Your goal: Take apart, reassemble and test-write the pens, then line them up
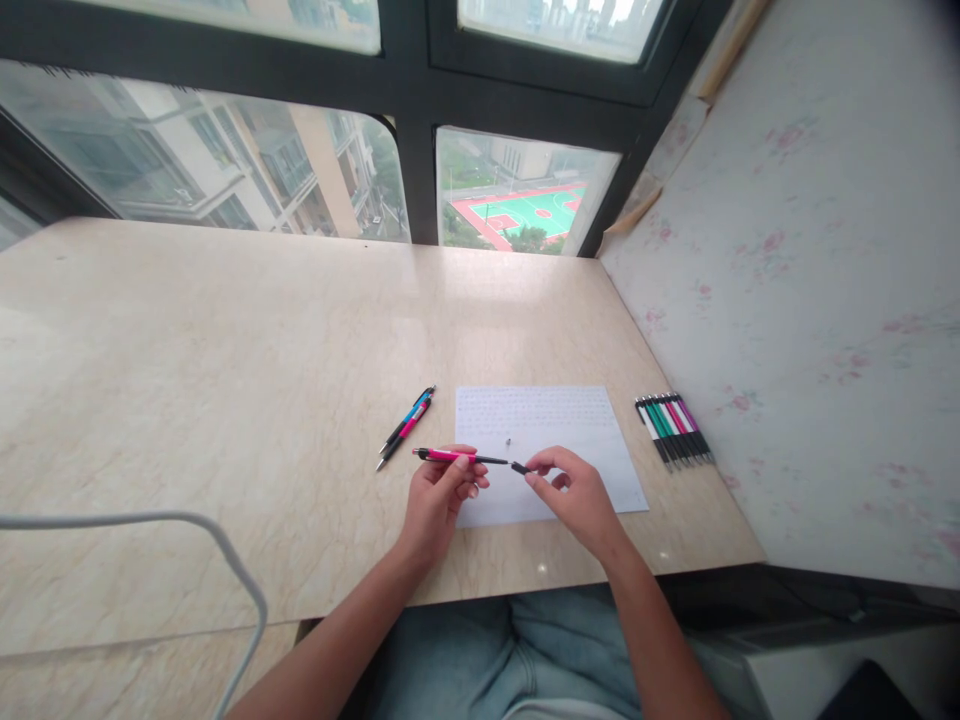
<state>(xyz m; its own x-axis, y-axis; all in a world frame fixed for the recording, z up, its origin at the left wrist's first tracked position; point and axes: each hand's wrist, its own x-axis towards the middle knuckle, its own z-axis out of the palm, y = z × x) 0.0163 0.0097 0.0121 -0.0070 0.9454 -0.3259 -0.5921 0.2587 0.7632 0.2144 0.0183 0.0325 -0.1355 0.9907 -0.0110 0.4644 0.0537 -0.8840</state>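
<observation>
My left hand (442, 495) is closed around a pink and black pen (450, 456), held level over the paper with its thin black front end pointing right. Between the thumb and fingertips of my right hand (574, 492) is a short black pen grip (520, 467), just off the end of that pen; whether the two touch I cannot tell. A tiny dark metallic piece (508, 441) rests on the sheet of paper (555, 450), which carries rows of handwriting along its top. Left of my hands lie a blue pen (409, 418) and another pink pen (406, 433), side by side and slanted.
A row of several pens (673, 430) in white, green, pink and purple lies at the right, close to the papered wall (810, 300). A grey cable (225, 545) curves across the lower left. Windows (525, 190) stand behind the marble-patterned tabletop (225, 380).
</observation>
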